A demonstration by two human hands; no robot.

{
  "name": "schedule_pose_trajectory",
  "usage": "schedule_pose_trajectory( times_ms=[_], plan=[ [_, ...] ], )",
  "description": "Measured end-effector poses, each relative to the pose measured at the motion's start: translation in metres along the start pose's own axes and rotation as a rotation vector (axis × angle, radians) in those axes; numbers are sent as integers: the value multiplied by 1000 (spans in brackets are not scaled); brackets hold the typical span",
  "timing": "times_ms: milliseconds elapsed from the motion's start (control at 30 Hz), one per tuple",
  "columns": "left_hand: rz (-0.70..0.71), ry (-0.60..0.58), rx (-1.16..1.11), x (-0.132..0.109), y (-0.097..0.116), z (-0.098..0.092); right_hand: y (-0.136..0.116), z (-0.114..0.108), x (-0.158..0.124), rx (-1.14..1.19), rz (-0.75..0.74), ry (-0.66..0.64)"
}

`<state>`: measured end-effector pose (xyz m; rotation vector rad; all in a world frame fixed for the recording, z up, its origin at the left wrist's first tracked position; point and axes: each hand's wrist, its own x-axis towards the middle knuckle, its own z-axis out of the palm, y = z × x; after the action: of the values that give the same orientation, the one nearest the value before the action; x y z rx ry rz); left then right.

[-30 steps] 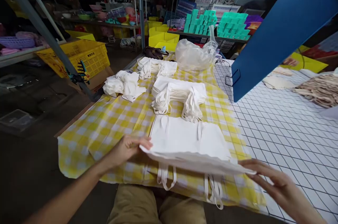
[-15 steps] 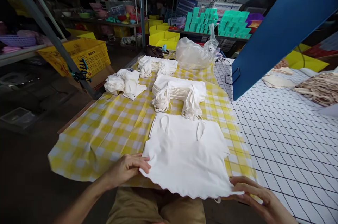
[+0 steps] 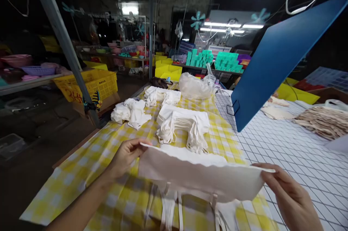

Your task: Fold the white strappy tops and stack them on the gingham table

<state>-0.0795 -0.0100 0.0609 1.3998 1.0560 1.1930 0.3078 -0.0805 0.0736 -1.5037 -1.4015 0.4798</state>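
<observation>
Stretched between my two hands is a white camisole (image 3: 201,178), held up by its wavy hem with its thin straps dangling toward me. My left hand (image 3: 129,156) pinches one end of the hem, thumb and fingers closed. At the opposite end, my right hand (image 3: 289,191) grips the other corner of it. Behind the raised cloth, part of another white garment (image 3: 187,154) shows flat on the yellow checked tablecloth (image 3: 108,173); the rest of it is hidden. Just beyond lies a stack of folded white camisoles (image 3: 183,118), straps hanging over its near side.
A loose white pile (image 3: 130,111) and a second folded stack (image 3: 163,95) lie farther back. A clear plastic bag (image 3: 194,86) sits behind them. To the right, a blue panel (image 3: 272,64) leans above the white gridded surface (image 3: 274,144). A yellow crate (image 3: 100,82) stands left.
Both hands have raised the hem off the table, and the camisole has turned from lying flat to hanging with its straps down. The head view has tilted upward.
</observation>
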Motion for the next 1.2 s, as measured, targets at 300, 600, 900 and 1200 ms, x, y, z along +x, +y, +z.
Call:
schedule_pose_trajectory(
  times_ms=[300, 600, 900, 1200],
  plan=[
    [88, 118, -241, 103, 28, -6, -40, 45, 86, 146, -91, 244],
    [122, 155, -305, 180, 16, -3, -35, 75, 150, 202, -61, 298],
    [-94, 277, 352, 309, -52, 28, 51, 131, 270, -243, 96, 150],
    [-139, 274, 776, 323, -98, 47, 104, 159, 270, -526, 216, 53]
  ],
)
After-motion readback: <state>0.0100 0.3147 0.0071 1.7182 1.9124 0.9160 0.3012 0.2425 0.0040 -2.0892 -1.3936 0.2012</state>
